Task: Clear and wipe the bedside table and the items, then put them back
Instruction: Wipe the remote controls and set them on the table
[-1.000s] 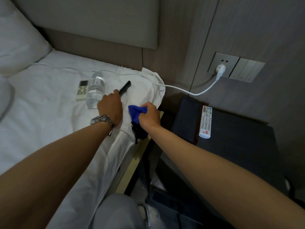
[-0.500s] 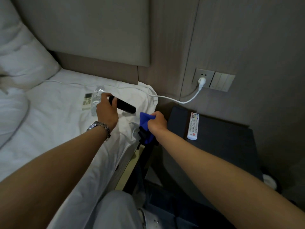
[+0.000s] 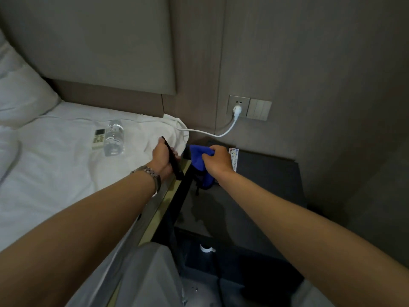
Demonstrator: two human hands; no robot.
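Bedside surface [image 3: 261, 187], dark and glossy, sits in the corner between the bed [image 3: 55, 173] and the wall, and from my view its left edge runs just beside the bed frame with only a narrow dark gap between them. A white TV remote [image 3: 234, 157] lies at the back of the surface, partly hidden behind my right hand [image 3: 218, 161]; the front and right parts of the top show only faint reflections. My right hand's fingers are curled round a blue cloth [image 3: 200, 161], which bunches above the back-left corner of the surface and hangs down with a darker fold below it; I cannot tell whether the cloth touches the top. My left hand [image 3: 163, 159] is over the bed's corner, its fingers wrapped round a slim black object [image 3: 173, 160] that slants from upper left to lower right, its lower end over the gap by the bed frame. I cannot make out what that object is. On the sheet, well to the left of my left hand, a clear water bottle [image 3: 114, 138] lies just beside a small white air-conditioner remote [image 3: 98, 138]. A white cable [image 3: 210, 134] runs from the wall socket [image 3: 238, 106] down across the bed's corner, passing behind both hands.
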